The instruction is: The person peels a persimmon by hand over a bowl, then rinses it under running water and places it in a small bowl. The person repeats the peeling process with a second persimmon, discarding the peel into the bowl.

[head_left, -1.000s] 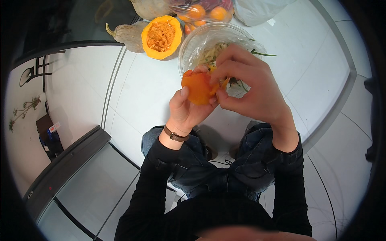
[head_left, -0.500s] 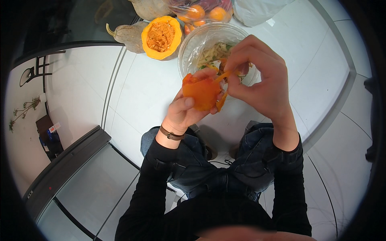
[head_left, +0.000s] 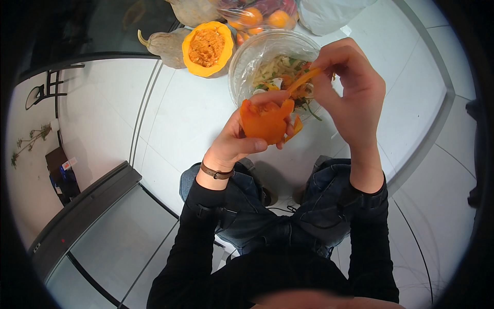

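My left hand [head_left: 230, 140] is wrapped round a smooth, deep-orange fruit [head_left: 264, 123] that looks like a ripe persimmon, its top torn and its flesh showing. A loose flap of skin [head_left: 295, 129] hangs at its right side. Up and to the right, my right hand [head_left: 355, 95] pinches a thin orange strip of peel [head_left: 304, 80]; whether its lower end still joins the fruit, I cannot tell. Both hands are above the near side of a round bin [head_left: 234, 77] lined with clear plastic. Pale and green food scraps [head_left: 275, 69] and orange peelings lie inside.
Beyond the bin's left side stand a cut pumpkin half [head_left: 207, 49] with stringy seeds and whole pale squashes [head_left: 167, 46]. A clear bag of orange fruits [head_left: 252, 16] and a white plastic bag [head_left: 329, 15] sit behind. My knees [head_left: 329, 180] are below the white surface's near side.
My right hand has moved right and slightly up, drawing the peel strip away from the fruit. The fruit and left hand have shifted slightly right, and more of the bin's scraps show.
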`<move>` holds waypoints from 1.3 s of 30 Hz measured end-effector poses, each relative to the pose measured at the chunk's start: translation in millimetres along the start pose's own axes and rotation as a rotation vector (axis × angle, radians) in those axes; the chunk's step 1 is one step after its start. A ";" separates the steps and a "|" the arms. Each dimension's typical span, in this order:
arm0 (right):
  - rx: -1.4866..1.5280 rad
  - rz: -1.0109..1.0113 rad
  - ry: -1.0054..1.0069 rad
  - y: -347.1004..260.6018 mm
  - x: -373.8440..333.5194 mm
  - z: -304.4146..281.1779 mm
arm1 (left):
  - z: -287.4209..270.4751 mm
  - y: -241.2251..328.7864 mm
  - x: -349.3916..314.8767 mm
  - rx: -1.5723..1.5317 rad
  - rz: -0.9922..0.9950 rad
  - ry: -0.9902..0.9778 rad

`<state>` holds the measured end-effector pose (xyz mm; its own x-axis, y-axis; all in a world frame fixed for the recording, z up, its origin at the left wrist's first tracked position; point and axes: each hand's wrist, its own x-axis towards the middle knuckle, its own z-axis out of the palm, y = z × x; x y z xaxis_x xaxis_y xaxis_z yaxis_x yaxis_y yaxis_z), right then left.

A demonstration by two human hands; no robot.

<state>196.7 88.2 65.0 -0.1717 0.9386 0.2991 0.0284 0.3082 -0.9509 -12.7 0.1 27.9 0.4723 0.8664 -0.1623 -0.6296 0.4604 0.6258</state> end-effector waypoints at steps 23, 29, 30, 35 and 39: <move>-0.374 -0.170 -0.367 -2.6 -13.9 29.8 | -3.1 -6.0 11.7 0.706 0.153 0.556; -0.521 -0.329 -0.454 3.3 -15.3 33.8 | -2.6 -3.3 7.8 0.738 0.027 0.492; -0.539 -0.331 -0.474 2.9 -15.6 32.8 | -3.0 -2.9 6.9 0.739 0.002 0.473; -0.612 -0.375 -0.586 -1.1 -17.7 29.7 | -6.5 -6.2 1.9 0.887 -0.061 0.456; -0.698 -0.400 -0.697 -2.9 -19.9 29.5 | -10.6 -7.5 -0.3 0.993 -0.180 0.399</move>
<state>171.0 64.1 59.5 -0.8130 0.5221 0.2577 0.3658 0.8024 -0.4715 -14.6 -1.6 15.2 0.1600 0.8848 -0.4377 0.2940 0.3806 0.8768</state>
